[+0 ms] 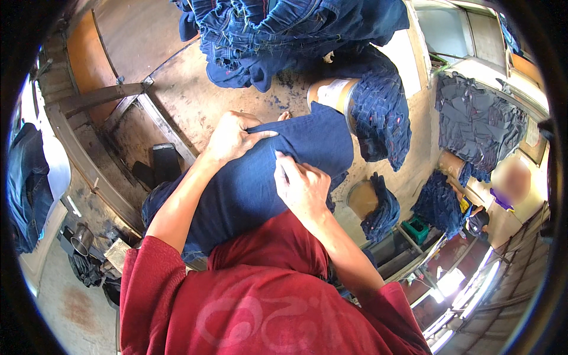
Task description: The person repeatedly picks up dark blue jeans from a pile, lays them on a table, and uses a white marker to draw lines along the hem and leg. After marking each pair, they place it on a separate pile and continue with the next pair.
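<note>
A dark blue denim garment [236, 192] stretches across in front of me, over my lap, its far right end smooth and rounded. At its far edge my left hand [232, 137] grips the cloth, thumb lying on top and fingers curled round the edge. My right hand [303, 188] is closed over the middle of the denim, thumb and forefinger tips pressed down at the cloth. Whatever those fingers hold, if anything, is hidden or too small to make out.
A heap of blue jeans [260, 35] lies ahead. More denim [378, 118] hangs over a round drum [334, 94]. Dark garments [476, 118] are piled at right, near another person [473, 216]. A green crate [415, 229] sits below. Wooden framing [97, 171] borders the left.
</note>
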Tool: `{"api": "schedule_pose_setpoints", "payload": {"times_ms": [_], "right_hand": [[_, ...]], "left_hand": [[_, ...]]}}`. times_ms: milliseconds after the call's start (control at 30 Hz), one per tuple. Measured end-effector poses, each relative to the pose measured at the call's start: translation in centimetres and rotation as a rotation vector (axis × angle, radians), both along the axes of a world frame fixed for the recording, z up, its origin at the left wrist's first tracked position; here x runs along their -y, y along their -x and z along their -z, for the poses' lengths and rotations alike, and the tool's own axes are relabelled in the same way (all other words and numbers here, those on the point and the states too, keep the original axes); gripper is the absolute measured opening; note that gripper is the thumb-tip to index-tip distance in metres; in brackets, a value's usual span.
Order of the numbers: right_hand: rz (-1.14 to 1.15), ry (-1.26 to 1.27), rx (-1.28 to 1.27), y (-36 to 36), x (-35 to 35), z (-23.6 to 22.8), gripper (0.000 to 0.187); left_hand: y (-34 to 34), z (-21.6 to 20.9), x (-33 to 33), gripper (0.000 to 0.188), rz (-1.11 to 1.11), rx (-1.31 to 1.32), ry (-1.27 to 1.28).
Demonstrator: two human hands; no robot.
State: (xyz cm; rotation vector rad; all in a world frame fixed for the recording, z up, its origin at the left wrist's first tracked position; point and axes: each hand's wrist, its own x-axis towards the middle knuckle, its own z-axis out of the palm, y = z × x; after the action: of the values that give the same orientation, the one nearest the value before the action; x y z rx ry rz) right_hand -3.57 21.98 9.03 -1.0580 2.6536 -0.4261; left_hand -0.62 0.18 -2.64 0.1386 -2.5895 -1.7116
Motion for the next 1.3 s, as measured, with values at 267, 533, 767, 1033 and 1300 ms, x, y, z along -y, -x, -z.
{"api": "schedule_pose_setpoints", "payload": {"times_ms": [267,533,767,1033,1300], "right_hand": [[0.082,0.164,0.042,-0.4,-0.9,-0.3,0.015],[0.013,0.071,-0.013,0.2,-0.3,0.1,0.012],[0.064,0.191,0.031,0.1,-1.0,-0.4,0.015],[-0.004,0.042,-0.001,0.6,-0.7,-0.4,0.009],[0.041,0.136,0.018,0.9,-0.6,0.2,0.007]], "left_hand": [[-0.4,0.4,-0.1,0.032,-0.003,0.001,0.018],[-0.3,0.2,-0.2,0.032,-0.002,0.006,0.032],[-0.1,0.7,-0.3,0.037,-0.037,-0.085,0.026],[-0.3,0.1,-0.5,0.030,-0.041,0.052,0.008],[0.0,0.0,-0.1,0.036,-0.006,-0.137,0.086]]}}
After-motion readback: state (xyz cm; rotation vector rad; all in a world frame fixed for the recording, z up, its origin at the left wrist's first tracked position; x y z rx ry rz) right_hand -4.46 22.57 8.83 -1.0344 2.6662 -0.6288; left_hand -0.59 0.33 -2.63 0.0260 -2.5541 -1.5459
